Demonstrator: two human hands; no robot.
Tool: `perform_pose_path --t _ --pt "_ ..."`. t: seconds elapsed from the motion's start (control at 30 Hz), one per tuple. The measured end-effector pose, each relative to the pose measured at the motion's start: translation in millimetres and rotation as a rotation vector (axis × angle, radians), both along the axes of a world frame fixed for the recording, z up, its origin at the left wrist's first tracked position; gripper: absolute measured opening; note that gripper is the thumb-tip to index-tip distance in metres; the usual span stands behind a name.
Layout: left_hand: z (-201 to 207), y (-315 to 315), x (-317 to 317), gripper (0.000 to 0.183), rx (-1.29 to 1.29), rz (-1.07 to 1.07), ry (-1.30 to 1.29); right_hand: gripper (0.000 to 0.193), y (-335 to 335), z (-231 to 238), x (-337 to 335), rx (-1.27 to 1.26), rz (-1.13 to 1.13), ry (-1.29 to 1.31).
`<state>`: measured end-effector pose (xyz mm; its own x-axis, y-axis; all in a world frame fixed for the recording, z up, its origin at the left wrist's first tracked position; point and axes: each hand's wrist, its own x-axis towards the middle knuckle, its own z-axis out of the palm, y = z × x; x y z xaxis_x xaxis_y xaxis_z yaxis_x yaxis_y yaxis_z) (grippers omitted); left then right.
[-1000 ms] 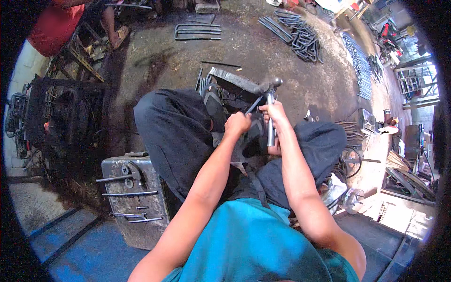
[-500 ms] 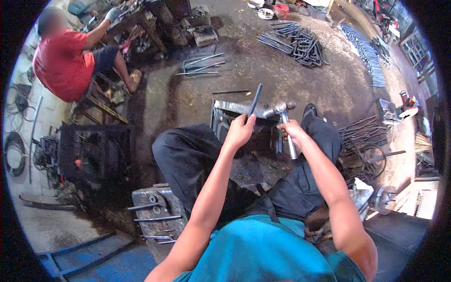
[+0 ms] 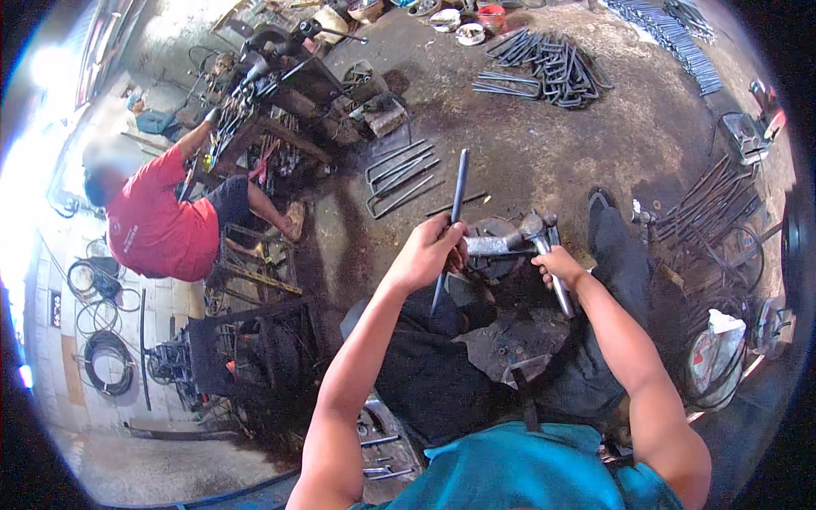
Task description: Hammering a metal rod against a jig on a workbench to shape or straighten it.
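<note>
My left hand (image 3: 425,257) is closed around a dark metal rod (image 3: 460,183). The rod stands nearly upright, its top rising above the fist and its lower end showing below, over my trousers. My right hand (image 3: 562,266) grips the handle of a ball-peen hammer (image 3: 534,227), whose metal head points away from me. Between my hands, just behind them, is a worn silvery metal block (image 3: 489,246), partly hidden by the left fist. The hammer head is beside or on this block; I cannot tell whether they touch.
Bent U-shaped rods (image 3: 404,174) lie on the floor ahead, with a larger pile (image 3: 552,72) beyond. Thin rods (image 3: 710,204) are heaped at right. A person in a red shirt (image 3: 161,217) sits at left by a bench vise (image 3: 272,55). Near my left elbow are metal pieces (image 3: 387,467).
The view has swung toward the left, showing more of the seated person and the bench. The rod has changed position in my left hand, with its lower end now showing beneath the fist. The hammer stays gripped.
</note>
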<state>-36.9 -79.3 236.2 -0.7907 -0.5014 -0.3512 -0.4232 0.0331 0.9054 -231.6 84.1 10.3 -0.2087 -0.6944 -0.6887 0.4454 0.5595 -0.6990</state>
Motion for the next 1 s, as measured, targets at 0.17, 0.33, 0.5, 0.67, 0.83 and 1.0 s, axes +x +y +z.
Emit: perform_pose_path --t 0.17,0.33,0.5,0.67,0.83,1.0 --pt "6.7 2.5 -4.2 0.025 -0.047 -0.022 -0.028 0.020 -9.2 3.4 5.3 -0.048 -0.056 -0.040" --pt "10.9 13.5 -1.8 0.024 -0.071 0.058 0.033 0.013 -22.2 -8.0 6.8 0.016 -0.184 0.000" --pt "11.3 11.2 -2.0 0.024 -0.026 0.111 0.037 0.010 -14.7 -44.1 9.3 0.070 -0.248 0.051" --pt "13.0 7.0 -6.0 0.026 -0.112 0.176 0.073 0.012 -16.8 -40.4 11.5 0.093 -0.275 0.117" --pt "19.7 10.1 -9.0 0.025 -0.175 0.146 0.055 0.021 -17.6 -12.6 22.5 0.062 -0.226 0.348" --pt "15.3 11.3 -5.7 0.024 -0.184 0.151 0.046 0.030 -24.4 -1.0 31.8 0.084 -0.113 0.566"
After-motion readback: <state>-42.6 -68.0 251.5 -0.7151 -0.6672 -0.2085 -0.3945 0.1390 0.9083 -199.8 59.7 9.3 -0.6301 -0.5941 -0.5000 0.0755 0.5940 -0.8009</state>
